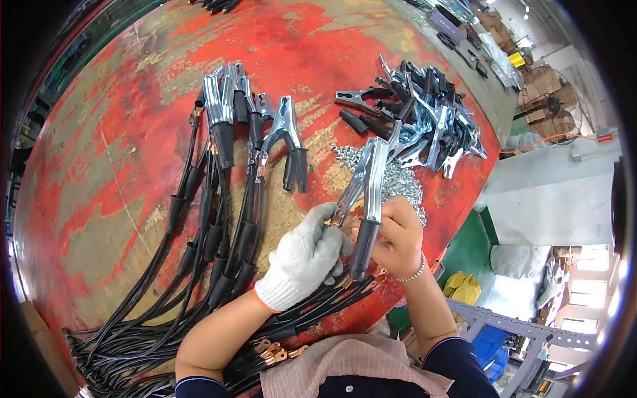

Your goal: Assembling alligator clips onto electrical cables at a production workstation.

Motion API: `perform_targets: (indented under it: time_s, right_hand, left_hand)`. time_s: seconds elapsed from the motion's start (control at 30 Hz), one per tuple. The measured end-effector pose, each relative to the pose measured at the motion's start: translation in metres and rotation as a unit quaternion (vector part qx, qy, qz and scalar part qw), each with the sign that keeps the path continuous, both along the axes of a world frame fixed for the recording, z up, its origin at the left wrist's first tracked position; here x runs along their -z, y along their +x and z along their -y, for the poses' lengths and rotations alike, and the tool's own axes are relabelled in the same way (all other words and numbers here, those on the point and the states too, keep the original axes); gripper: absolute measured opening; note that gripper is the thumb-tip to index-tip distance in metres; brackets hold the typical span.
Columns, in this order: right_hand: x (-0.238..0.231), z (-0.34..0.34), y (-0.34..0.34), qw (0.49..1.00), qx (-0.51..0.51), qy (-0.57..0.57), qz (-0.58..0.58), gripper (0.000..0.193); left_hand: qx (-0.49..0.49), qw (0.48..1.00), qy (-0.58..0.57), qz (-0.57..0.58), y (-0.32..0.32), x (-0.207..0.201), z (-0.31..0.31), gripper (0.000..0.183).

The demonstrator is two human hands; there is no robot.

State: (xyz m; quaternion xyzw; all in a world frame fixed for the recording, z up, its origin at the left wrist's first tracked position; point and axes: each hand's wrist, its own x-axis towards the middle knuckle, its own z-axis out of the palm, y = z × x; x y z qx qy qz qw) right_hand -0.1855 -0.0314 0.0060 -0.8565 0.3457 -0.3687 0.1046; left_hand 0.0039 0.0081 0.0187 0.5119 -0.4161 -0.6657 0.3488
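Over a worn red tabletop (126,166), the gloved left hand (298,259) closes on the lower left of a silver, black-handled clamp (373,202). The bare right hand (398,240) curls behind it, fingertips hidden, grip unclear. The lower edge crops black cables (126,355).

No label, number or sign can be read with certainty. A small dark purple box (448,25), near the upper right of the view, bears a row of pale print along its side, too small and blurred to make out.
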Motion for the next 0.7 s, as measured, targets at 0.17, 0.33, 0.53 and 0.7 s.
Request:
perform_targets:
  time_s: [0.17,0.33,0.53,0.7]
  right_hand:
    - [0.008,-0.001,-0.01,1.0,-0.02,-0.009,-0.011,0.036]
    - [-0.005,-0.001,-0.003,1.0,-0.01,-0.008,-0.025,0.035]
    - [-0.005,0.005,-0.005,0.996,-0.086,-0.01,-0.013,0.021]
    - [0.0,0.064,-0.059,0.97,0.117,-0.053,-0.205,0.024]
  left_hand:
    - [0.006,1.0,0.019,-0.014,0.0,0.0,0.0,0.037]
    - [-0.004,1.0,-0.024,0.006,-0.002,-0.002,-0.001,0.036]
    - [-0.029,0.989,-0.121,0.085,0.0,0.012,-0.002,0.034]
    - [-0.102,0.936,-0.243,0.232,0.032,0.007,0.019,0.035]
